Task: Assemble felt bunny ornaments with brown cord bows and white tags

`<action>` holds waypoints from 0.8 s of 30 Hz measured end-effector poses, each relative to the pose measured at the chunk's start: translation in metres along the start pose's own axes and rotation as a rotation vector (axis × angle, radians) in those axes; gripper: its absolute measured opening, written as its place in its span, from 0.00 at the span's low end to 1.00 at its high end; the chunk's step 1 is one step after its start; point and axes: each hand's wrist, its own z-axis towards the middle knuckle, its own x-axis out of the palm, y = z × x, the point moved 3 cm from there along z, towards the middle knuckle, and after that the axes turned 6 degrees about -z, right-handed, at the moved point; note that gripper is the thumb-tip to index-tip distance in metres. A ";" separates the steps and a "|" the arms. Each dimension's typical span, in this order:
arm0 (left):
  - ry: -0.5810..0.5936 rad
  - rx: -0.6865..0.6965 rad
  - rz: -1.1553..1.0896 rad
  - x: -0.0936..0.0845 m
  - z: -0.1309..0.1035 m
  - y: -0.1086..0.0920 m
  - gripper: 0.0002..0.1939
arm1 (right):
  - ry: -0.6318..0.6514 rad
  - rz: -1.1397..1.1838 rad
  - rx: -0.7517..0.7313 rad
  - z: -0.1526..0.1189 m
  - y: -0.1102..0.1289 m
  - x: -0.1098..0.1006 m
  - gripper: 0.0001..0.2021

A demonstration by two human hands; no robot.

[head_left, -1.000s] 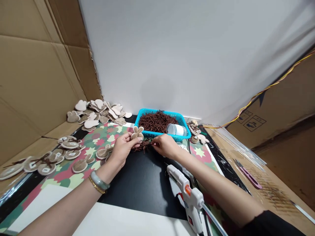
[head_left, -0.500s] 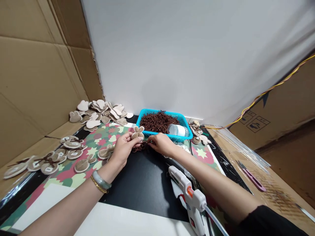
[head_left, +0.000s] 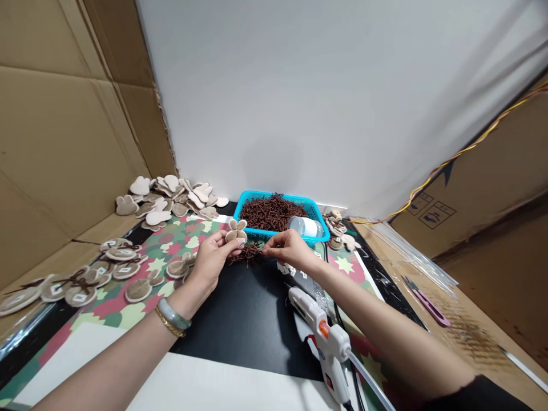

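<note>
My left hand [head_left: 214, 257] pinches a small beige bunny-shaped fabric piece [head_left: 236, 231] with its ears up. To its right, my right hand [head_left: 286, 249] has thumb and fingers pressed together on a thin brown cord [head_left: 257, 242], which runs towards the bunny piece. How the cord meets the piece is too small to make out. Beneath both hands lies a small heap of brown cord pieces [head_left: 250, 254] on the black mat [head_left: 244, 319]. A blue basket [head_left: 282, 233] behind them holds many more brown cords [head_left: 269, 211] and a clear jar [head_left: 305, 226].
A white glue gun [head_left: 321, 331] stands in front of my right forearm. Bunny pieces [head_left: 158, 218] are piled at the back left; finished-looking ones with brown bows [head_left: 81, 288] lie at the left. Small white tags [head_left: 291, 269] sit near my right hand. Pink-handled snips [head_left: 428, 302] rest at the right.
My right hand has moved to the right, away from my left hand, and more of the cord and cord heap shows. My left hand still holds the bunny piece. The view has shifted slightly.
</note>
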 end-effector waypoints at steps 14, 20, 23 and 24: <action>0.107 -0.106 -0.347 0.008 -0.005 0.003 0.12 | -0.162 0.335 -0.040 0.001 0.021 -0.002 0.19; 0.239 -0.152 -0.336 0.015 -0.011 -0.001 0.09 | -0.099 0.359 -0.052 0.001 0.022 0.003 0.20; 0.268 -0.145 -0.340 0.015 -0.011 -0.001 0.09 | -0.049 0.364 -0.049 -0.001 0.024 0.002 0.26; 0.280 -0.138 -0.346 0.015 -0.011 -0.002 0.09 | -0.033 0.368 -0.043 -0.002 0.025 0.002 0.28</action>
